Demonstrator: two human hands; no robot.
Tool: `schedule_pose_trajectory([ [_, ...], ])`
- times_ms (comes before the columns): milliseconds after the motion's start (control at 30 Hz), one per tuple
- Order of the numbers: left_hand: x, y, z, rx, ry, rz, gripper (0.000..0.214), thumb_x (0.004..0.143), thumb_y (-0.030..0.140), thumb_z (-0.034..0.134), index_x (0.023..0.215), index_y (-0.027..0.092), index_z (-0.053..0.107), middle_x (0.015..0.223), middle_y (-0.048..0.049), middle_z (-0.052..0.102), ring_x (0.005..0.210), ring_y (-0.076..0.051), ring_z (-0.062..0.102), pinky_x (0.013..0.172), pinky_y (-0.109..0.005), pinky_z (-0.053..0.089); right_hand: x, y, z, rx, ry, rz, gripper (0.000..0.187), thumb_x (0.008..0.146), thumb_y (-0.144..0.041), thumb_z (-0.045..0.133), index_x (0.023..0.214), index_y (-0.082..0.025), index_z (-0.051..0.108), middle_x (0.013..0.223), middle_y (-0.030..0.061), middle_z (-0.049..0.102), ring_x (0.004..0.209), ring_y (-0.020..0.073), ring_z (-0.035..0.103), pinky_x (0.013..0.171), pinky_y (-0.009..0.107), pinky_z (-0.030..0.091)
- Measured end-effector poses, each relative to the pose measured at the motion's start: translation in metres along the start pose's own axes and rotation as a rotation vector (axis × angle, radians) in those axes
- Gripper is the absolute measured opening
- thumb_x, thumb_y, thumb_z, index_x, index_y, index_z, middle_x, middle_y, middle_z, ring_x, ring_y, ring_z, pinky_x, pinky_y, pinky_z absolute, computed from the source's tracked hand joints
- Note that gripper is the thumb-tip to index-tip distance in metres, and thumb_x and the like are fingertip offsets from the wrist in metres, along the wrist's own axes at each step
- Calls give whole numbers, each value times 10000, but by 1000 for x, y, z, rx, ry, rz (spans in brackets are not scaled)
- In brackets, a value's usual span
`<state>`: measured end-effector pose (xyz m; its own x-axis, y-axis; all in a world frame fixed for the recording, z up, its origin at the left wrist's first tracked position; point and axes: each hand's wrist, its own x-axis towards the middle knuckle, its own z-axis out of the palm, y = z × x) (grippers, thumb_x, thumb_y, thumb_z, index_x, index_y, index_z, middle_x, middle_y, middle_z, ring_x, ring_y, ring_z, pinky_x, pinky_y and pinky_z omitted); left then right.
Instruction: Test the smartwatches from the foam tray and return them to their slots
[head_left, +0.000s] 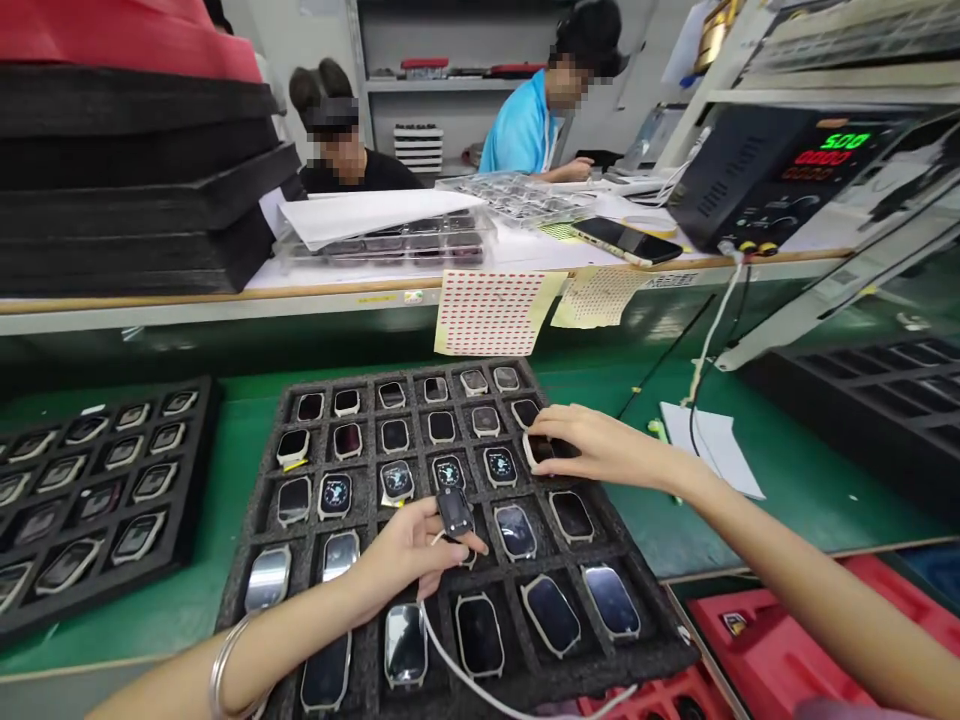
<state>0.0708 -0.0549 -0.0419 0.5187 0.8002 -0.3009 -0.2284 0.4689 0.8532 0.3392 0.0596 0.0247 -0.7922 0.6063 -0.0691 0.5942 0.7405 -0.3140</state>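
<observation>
A dark foam tray (257,520) full of smartwatch bodies in separate compartments lies in front of me. My left hand (405,550) pinches a small black block (454,512) with metal dots on its face, above the middle of the tray. A white cable (442,645) hangs below that hand. At the tray's right side, my right hand (589,442) grips a smartwatch (551,450) by its edges, fingers partly covering it. Several watches in the third row, such as the lit smartwatch (499,466), show a dial. Most other screens are dark.
More watches fill another foam tray (199,430) at left. Stacked black foam trays (135,200) stand on the shelf, with a phone (628,240) and power supply (787,180) farther right. Red trays (750,640) lie at lower right. Two people sit beyond the shelf.
</observation>
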Motion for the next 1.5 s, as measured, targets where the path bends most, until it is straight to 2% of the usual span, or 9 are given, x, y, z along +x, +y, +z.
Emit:
schedule_pose_trajectory([
  [133,2,-1,0,2,-9,0,436,703,268,767,1059,121,562,959,-104,679,430,-19,418,365,-145,330,8,-47,19,183,210,-111,399,881,-420,625,1173,-151,586,1077,103,591,985,238,572,853,344,474],
  [233,3,-4,-1,-19,-7,34,489,648,284,813,1035,123,560,829,-36,641,424,-22,403,349,-143,321,22,-75,43,124,192,-183,396,842,-329,689,1162,-122,580,1072,124,586,970,259,570,837,379,491],
  [300,3,-6,-1,-26,6,43,478,647,319,815,999,126,555,766,-1,604,393,-12,374,343,-148,315,30,-82,54,98,169,-211,403,838,-279,695,1171,-94,563,1083,140,573,961,262,572,817,383,505],
  [533,1,-5,3,7,70,64,331,805,370,672,981,120,545,541,86,464,329,-11,306,326,-145,259,34,-80,58,52,170,-282,393,867,-277,655,1196,-97,535,1101,153,560,980,266,570,820,397,522],
  [733,1,-10,2,12,111,65,313,791,345,686,955,113,553,546,77,497,281,1,270,277,-143,205,33,-82,59,74,151,-336,391,895,-277,617,1224,-89,520,1108,163,553,999,273,556,841,407,516],
  [900,-2,-7,2,39,120,37,290,792,355,682,891,117,549,601,42,551,287,3,303,284,-147,199,33,-76,68,206,205,-346,419,901,-333,611,1247,-123,501,1108,148,550,1005,256,558,851,393,517],
  [1100,-7,4,7,45,95,60,303,743,368,730,837,121,582,499,88,462,311,-3,246,307,-164,141,28,-77,76,326,265,-368,477,880,-377,636,1255,-117,495,1069,135,550,959,232,566,810,349,528],
  [1300,-8,3,7,93,102,75,290,742,367,732,869,121,643,509,81,462,366,-26,279,390,-187,251,25,-78,80,444,258,-356,522,855,-373,669,1271,-124,477,1064,122,541,949,215,560,809,340,521],
  [1500,-5,-3,5,79,63,143,247,777,304,706,937,121,661,760,-17,625,647,-104,525,611,-210,430,25,-76,81,474,245,-355,539,853,-375,673,1290,-135,470,1057,117,545,944,215,553,805,346,511],
])
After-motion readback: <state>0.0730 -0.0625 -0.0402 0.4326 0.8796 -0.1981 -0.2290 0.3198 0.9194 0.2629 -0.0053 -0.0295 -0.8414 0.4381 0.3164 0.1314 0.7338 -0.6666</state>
